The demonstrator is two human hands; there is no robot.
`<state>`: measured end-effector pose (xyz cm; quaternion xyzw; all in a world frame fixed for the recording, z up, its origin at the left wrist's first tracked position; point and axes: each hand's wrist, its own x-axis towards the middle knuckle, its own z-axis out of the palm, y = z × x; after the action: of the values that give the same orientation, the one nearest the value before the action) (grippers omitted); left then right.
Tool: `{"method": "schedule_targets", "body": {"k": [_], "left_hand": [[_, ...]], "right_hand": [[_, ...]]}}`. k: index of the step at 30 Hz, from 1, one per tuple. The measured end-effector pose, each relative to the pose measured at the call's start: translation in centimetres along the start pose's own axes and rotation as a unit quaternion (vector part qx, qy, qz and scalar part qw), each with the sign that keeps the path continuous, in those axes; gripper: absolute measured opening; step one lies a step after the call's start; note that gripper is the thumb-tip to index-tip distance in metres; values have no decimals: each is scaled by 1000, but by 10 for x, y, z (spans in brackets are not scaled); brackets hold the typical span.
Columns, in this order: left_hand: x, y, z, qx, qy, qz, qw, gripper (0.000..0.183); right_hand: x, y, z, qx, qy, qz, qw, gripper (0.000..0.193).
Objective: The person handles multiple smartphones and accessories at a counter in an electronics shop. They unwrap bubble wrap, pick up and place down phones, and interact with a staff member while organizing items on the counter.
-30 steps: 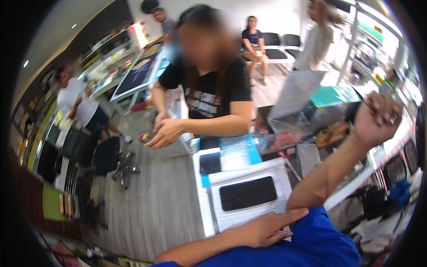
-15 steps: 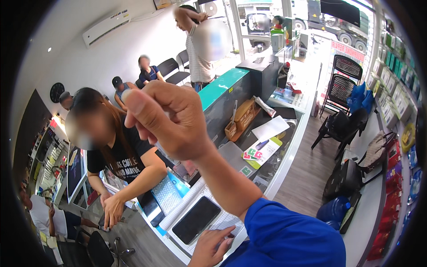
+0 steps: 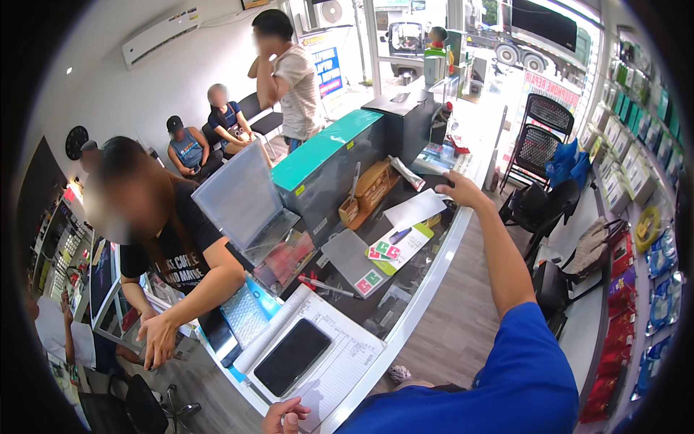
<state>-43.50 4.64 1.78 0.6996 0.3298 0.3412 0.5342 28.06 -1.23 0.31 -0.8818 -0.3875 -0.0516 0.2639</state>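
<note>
My right hand (image 3: 463, 191) reaches over the counter's far right part, beside a white sheet of paper (image 3: 415, 210) and a flat black item (image 3: 434, 181). Its fingers are apart and hold nothing that I can see. At the lower edge, my left hand (image 3: 285, 417) rests by the bottom corner of an open notebook (image 3: 354, 340); its fingers are loosely bent, apart, with nothing seen in them. A black smartphone (image 3: 293, 357) lies screen up on the notebook's handwritten, lined page. Red and white pens (image 3: 325, 286) lie just beyond the notebook.
Facing me across the glass counter (image 3: 426, 304), a person in black (image 3: 184, 253) leans with crossed forearms. A wooden pen holder (image 3: 372, 189), a grey folder (image 3: 350, 257) and a green-white leaflet (image 3: 405, 249) lie on it. Black chairs (image 3: 542, 137) stand beyond my right arm.
My right hand has swung from raised in front of me, fingers curled, down and right to the white paper. My left hand has drawn back toward the notebook's near corner.
</note>
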Motion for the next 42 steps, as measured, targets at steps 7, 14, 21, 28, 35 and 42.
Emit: {"method": "schedule_targets", "body": {"k": [7,14,21,28,35,42], "left_hand": [[29,24,18,87,-13,20,996,44],[36,26,52,75,7,5,997,43],[34,23,79,55,28,-8,998,40],[23,22,81,75,73,1,995,41],[28,37,73,88,99,-11,991,40],[16,33,65,119,109,-3,987,35]], "right_hand": [[49,26,-2,-32,-147,-104,983,87],[58,10,-18,-49,-230,-39,971,107],[79,33,-27,73,-253,-10,965,92],[25,60,-35,391,-47,73,916,54],[23,51,-51,762,55,-21,645,38],[54,-65,-76,801,3,-63,595,39]]}}
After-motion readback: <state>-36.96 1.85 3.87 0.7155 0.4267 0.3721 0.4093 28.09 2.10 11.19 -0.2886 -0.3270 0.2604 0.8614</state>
